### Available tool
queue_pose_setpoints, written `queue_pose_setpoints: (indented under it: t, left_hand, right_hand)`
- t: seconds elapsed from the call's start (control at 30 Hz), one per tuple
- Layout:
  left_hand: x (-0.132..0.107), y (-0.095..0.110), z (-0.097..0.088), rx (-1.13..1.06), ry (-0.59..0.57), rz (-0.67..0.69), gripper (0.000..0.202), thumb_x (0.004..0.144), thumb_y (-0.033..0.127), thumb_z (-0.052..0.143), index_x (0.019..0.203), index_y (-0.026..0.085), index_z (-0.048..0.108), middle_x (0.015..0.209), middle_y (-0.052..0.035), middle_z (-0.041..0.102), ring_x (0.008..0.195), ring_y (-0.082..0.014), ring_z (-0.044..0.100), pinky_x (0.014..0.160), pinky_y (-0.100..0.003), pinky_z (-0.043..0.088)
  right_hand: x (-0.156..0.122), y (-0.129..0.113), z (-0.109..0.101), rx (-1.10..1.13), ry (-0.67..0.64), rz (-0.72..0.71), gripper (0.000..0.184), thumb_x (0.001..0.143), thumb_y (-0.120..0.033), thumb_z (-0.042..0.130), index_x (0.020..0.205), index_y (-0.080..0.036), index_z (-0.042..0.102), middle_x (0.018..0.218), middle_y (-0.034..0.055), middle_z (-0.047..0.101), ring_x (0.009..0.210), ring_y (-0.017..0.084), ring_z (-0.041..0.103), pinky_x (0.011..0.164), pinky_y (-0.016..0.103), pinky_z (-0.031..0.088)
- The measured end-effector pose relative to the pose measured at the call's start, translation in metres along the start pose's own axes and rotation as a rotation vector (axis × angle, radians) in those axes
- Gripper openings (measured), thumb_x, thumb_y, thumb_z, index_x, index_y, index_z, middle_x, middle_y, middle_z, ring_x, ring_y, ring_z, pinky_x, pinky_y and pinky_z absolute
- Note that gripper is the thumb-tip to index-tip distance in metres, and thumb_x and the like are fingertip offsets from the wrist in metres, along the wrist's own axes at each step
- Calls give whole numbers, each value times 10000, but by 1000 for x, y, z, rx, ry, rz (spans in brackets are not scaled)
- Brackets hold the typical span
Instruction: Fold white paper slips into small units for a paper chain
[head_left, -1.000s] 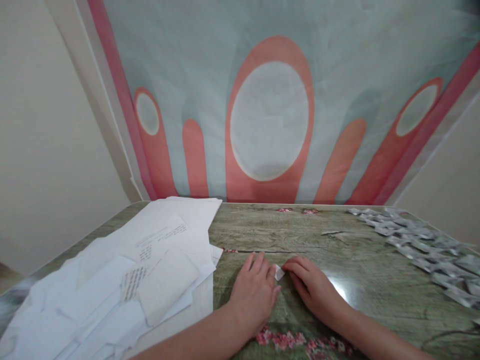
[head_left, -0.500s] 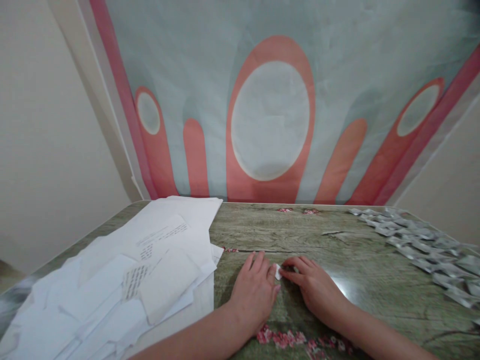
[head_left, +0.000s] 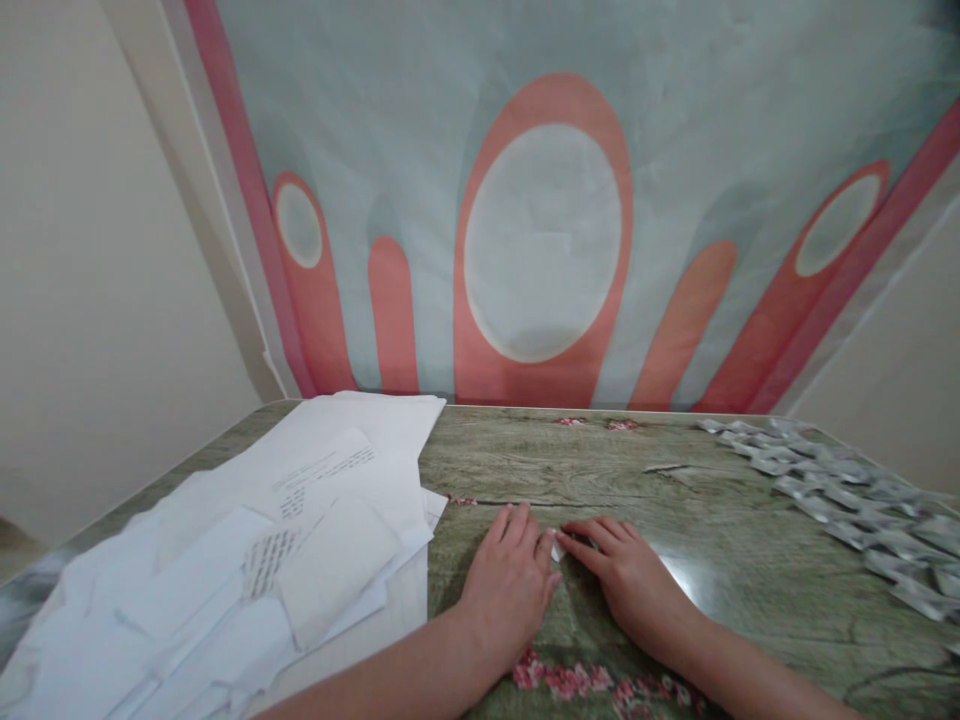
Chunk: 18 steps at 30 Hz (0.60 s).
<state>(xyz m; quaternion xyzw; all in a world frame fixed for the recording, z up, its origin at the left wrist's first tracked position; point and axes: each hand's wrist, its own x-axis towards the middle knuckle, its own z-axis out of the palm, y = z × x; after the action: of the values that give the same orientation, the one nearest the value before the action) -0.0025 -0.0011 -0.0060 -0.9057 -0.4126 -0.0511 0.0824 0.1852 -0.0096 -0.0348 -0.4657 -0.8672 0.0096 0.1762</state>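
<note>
Between my two hands, low in the middle of the head view, is a small white folded piece of paper (head_left: 556, 549), mostly covered by fingers. My left hand (head_left: 506, 580) rests palm down on the table, its index finger and thumb closed against the paper's left side. From the right, my right hand (head_left: 628, 568) presses the paper with thumb and index finger, the other fingers bent beside them. The paper's exact folds are too small to make out.
A spread pile of white paper sheets (head_left: 202, 560), some printed, covers the left of the wood-patterned table (head_left: 525, 450). Rows of folded silvery-grey strips (head_left: 840, 490) lie along the right side. Behind the table's far edge hangs a patterned sheet (head_left: 420, 120).
My right thumb and index finger have shifted slightly over the small paper, so less of it shows. My left hand stays nearly still.
</note>
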Motion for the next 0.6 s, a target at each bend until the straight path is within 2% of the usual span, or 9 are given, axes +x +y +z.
queue_pose_setpoints:
  t: [0.3,0.47,0.6]
  left_hand:
    - [-2,-1,-4,-48,-7,-10,440,900,410,443,1242,147,527,1244,-133,541,1251,-278,385,1055,-432,263]
    - [-2,0,-9,-50,7,-4,422,900,393,442,1168,96,576,1177,-128,576,1212,-277,410,1060,-422,257]
    - [-2,3,-9,-24,21,3,437,898,388,451,1182,76,565,1180,-130,575,1204,-279,409,1057,-422,262]
  right_hand:
    - [6,-3,-6,-43,-57,4,449,809,-39,484,1192,-255,568,1165,73,584,1027,252,503,863,405,388]
    - [7,-4,-9,-38,-67,17,447,794,-21,486,1163,-251,590,1170,69,584,1034,248,509,860,396,388]
    - [7,-4,-9,-48,-73,20,429,809,-33,489,1166,-250,587,1171,67,585,1037,245,508,861,388,387]
